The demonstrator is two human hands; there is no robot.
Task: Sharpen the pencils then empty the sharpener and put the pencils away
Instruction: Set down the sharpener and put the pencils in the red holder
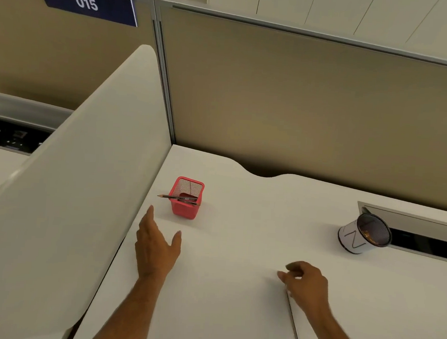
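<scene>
Left hand (156,246) reaches, fingers straight and empty, toward the red mesh holder (186,200) at the surface's far left — pencils (178,198) lie across its rim. Right hand (305,283) hangs loosely curled, grip empty. Best pinch the pencils mid-shaft — steady the holder.

A white tabletop (238,249) fills the bottom of the frame. Tan walls (301,100) stand behind it. A white divider (85,159) leans at left. A blue sign (87,3) reads 015, upper left.
</scene>
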